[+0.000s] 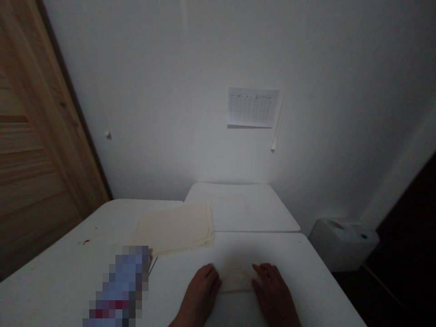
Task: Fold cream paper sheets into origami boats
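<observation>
My open hands rest palm down on a white folding table (299,272), the left hand (199,293) and the right hand (274,293) pressing lightly from either side on a folded cream cloth (236,279) that lies between them near the table's front edge. Neither hand closes around it; the fingers (264,272) of the right hand curve over the cloth's right end. Just beyond, toward the left, sits a stack of folded cream cloths (173,229), its far corner reaching the seam with a second white table (245,204) set behind the first. To my left, a pixelated object (122,286) too obscured to identify lies on the table, and a small red mark (85,242) stains the surface farther left. A printed sheet with a table of rows (252,107) is fixed to the white wall (153,91), a pale wooden door (37,150) stands at left, and a white plastic container (342,244) sits at right in dim light.
</observation>
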{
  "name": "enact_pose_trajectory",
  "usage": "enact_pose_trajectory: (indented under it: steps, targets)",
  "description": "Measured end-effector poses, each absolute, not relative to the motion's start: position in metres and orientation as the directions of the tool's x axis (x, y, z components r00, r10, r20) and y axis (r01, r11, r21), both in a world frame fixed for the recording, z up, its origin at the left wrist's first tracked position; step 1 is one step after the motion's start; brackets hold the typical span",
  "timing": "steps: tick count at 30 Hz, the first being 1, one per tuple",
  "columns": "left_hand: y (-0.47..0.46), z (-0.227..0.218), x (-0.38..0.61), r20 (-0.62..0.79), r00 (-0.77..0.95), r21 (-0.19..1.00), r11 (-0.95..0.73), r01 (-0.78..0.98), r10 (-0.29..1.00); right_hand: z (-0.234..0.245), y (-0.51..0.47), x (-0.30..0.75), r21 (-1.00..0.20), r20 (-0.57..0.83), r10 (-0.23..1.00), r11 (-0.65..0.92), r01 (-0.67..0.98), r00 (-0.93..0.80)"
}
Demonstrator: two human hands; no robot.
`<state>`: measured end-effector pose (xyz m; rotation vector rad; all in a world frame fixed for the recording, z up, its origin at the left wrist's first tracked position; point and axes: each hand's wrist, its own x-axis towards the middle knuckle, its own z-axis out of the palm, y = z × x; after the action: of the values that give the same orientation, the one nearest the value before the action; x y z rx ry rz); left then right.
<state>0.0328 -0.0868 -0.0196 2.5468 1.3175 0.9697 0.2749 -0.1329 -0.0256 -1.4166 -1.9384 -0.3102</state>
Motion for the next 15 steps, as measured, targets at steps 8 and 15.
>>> enact_pose_trajectory:
  steps: [8,15]
  targets:
    - [-0.087,-0.024,0.033,0.501,0.407,0.384,-0.618,0.686,0.763,-0.028,-0.141,0.225,-0.001,0.71,0.579,0.57,0.822,-0.4]
    - [-0.087,-0.025,0.032,0.498,0.423,0.378,-0.628,0.68,0.757,-0.029,-0.142,0.226,0.033,0.641,0.643,0.523,0.851,-0.42]
